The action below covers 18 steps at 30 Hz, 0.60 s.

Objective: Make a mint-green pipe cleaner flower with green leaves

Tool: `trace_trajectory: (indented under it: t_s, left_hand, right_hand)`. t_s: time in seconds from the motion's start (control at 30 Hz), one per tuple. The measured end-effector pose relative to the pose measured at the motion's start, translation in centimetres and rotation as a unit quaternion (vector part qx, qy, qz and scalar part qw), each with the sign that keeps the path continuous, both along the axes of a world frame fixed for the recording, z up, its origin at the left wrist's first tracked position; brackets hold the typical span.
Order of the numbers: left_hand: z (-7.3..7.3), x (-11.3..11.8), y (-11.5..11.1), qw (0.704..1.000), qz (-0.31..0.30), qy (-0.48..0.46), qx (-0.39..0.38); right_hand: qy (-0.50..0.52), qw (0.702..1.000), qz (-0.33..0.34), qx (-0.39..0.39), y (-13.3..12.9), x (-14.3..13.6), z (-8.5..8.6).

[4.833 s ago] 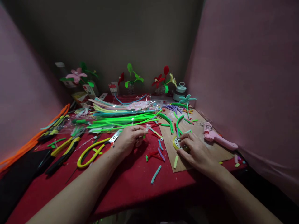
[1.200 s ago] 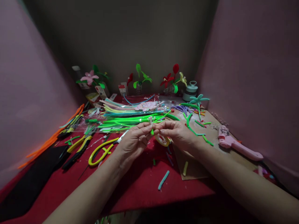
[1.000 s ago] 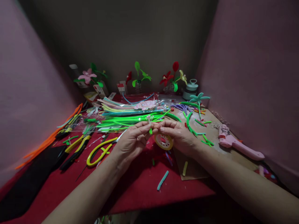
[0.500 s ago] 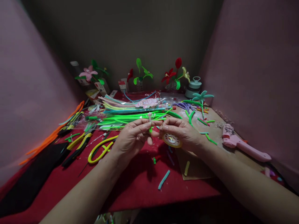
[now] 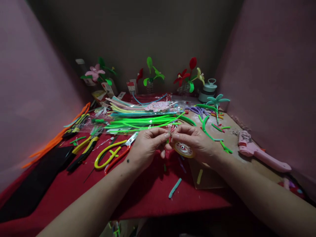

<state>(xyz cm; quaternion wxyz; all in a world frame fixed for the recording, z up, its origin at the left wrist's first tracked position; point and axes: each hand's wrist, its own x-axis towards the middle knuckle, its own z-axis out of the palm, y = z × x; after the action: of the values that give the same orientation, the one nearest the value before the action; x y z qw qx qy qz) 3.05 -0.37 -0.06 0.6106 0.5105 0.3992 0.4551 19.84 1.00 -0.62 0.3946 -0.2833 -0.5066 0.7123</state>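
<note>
My left hand [image 5: 145, 146] pinches a small bundle of pale-tipped flower stamens [image 5: 171, 128] upright between thumb and index finger, with a bit of green showing below the fingertips. My right hand [image 5: 194, 140] is closed with its fingertips against the bundle. A round yellow-rimmed spool [image 5: 184, 150] with a white, holed hub hangs under the right fingers, partly covered by them. Just left of my left wrist lie scissors [image 5: 115, 154] with one yellow and one red handle loop. Behind both hands, green pipe cleaners [image 5: 143, 122] lie in a bunch.
Pliers [image 5: 86, 151] and orange pipe cleaners [image 5: 59, 138] lie at left. A pink glue gun [image 5: 261, 154] rests at right. Handmade flowers [image 5: 182, 77] stand along the back wall, near a lidded jar [image 5: 207, 90]. A blue offcut [image 5: 175, 188] lies on the red cloth [image 5: 145, 200].
My left hand has moved right, bringing the stamens against my right fingertips. The hands are now almost touching, and more of the scissors shows. The view has shifted slightly.
</note>
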Motion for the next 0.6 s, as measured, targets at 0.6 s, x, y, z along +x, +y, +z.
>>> trace_trajectory:
  t_s: [0.6]
  left_hand:
    - [0.03,0.31,-0.22,1.0,0.005,-0.003,-0.015]
  right_hand:
    - [-0.083,0.993,-0.079,0.029,-0.48,-0.42,-0.16]
